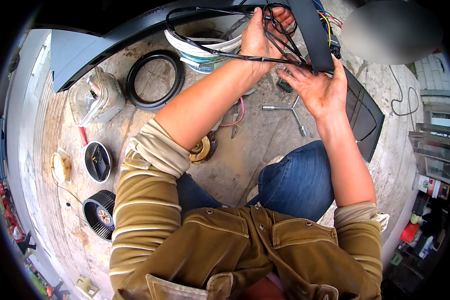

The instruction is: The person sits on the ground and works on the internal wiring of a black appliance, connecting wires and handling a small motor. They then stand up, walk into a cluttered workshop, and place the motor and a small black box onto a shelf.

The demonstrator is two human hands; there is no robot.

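"Black cable (215,51), thin and looped: is that what the work centres on?"

"It seems so. Loops of it hang at the left hand (260,42), running across the fingers, and one length crosses the base of that hand and leads over toward the right hand (322,90)."

"How firmly does the left hand hold it?"

"Loosely, by the look of it. The palm shows, the thumb stands apart and the fingers are bent, so the hand is about half open, with the cable draped through it rather than squeezed."

"And the right?"

"Its palm shows too, thumb and fingers set to either side of the lower end of a dark strip (311,35). Whether they pinch it, one cannot tell. The cable passes just by those fingertips; contact is unclear."

"Which step would that be?"

"Probably sorting the cable alongside the strip. The next move would call for teasing the tangled loops apart with the left hand while the right steadies the strip, minding the coloured wires (328,30) to its right."

"What lies around?"

"On the floor (260,130), a three-armed wrench (293,108) near the right hand; farther left, a black ring (130,82) beside a white bucket (210,65)."
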